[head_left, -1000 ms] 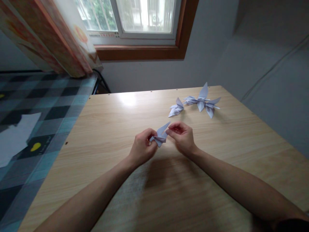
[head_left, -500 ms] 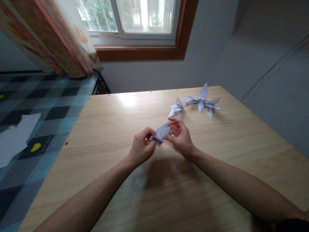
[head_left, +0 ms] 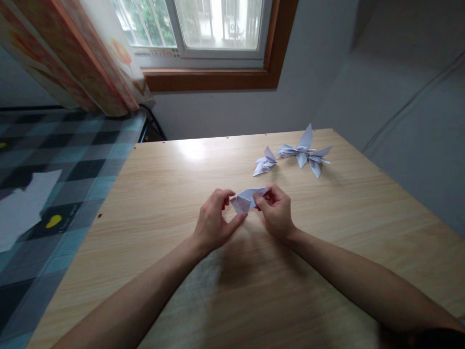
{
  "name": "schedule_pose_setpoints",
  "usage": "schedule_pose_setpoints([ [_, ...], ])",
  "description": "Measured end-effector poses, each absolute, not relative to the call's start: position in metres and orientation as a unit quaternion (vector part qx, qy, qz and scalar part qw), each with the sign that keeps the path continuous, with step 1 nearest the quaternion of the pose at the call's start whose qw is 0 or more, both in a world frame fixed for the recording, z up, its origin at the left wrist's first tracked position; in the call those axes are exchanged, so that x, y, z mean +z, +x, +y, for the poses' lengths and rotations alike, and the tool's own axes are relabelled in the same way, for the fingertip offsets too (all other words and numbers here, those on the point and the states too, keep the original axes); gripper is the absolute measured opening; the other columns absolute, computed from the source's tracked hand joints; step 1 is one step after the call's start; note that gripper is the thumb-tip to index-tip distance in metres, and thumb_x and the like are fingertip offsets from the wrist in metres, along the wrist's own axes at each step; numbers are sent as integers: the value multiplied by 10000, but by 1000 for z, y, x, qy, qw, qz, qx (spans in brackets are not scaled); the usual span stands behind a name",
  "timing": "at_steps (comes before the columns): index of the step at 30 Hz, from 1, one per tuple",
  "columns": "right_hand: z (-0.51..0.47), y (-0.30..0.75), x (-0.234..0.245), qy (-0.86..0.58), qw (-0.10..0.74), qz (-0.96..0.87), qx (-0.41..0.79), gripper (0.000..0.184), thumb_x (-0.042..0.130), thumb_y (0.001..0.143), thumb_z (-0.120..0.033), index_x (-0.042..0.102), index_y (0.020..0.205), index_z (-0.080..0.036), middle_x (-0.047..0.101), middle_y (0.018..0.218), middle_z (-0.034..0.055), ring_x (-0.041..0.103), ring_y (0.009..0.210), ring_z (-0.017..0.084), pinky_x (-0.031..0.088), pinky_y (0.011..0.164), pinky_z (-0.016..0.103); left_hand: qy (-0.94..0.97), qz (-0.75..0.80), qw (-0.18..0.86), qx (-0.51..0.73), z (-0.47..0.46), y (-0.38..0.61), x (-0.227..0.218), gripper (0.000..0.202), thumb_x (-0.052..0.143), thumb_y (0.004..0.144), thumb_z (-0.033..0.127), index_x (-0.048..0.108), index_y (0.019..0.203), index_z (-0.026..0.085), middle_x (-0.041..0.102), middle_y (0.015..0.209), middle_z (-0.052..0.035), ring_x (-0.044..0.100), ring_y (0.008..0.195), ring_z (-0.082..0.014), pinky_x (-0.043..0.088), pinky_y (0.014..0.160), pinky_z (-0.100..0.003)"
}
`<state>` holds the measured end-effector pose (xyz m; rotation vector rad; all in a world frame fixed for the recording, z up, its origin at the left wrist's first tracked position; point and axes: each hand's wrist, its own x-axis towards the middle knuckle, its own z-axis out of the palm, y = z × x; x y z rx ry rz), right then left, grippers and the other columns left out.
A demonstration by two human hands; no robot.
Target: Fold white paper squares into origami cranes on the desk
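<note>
A small white folded paper piece (head_left: 241, 202) is held just above the wooden table, between my two hands. My right hand (head_left: 276, 209) pinches its right end between thumb and bent fingers. My left hand (head_left: 217, 216) has the left end between a stretched thumb at the lower corner and curled fingertips at the upper left corner. Beyond the hands lies a folded paper flower piece (head_left: 265, 162) with pointed petals. To its right sits a cluster of similar paper pieces (head_left: 304, 151), one petal standing upright.
The light wooden table (head_left: 152, 194) reaches toward the wall under the window (head_left: 218, 29). At left, a checked cloth (head_left: 98, 165) carries white paper sheets (head_left: 27, 206). A patterned curtain (head_left: 98, 63) hangs at the upper left, and a cable (head_left: 410, 99) runs along the right wall.
The folded paper has been turned and now lies more level between the hands. My right fingers have closed on its right end, while my left thumb and fingers have spread wider.
</note>
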<state>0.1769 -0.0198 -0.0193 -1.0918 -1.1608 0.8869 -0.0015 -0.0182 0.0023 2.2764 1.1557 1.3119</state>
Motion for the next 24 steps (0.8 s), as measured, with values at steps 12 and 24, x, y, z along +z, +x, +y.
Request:
schedule_pose_setpoints([
  [12,-25,175,-3,-346,528,-530,566,135,654,762,-281,612,674,-188,598,611,-28,533,576,119,415,565,240,761,383,250,461,-19,-2,1,66,593,864,224,537,888,199,560,687,35,525,601,-103,410,577,-221],
  [24,1,185,-16,-410,655,-352,527,294,643,583,-153,551,849,-239,547,521,-128,492,392,85,389,389,182,521,414,477,574,-1,0,1,300,754,670,199,540,880,193,611,661,49,573,537,-94,422,502,-182],
])
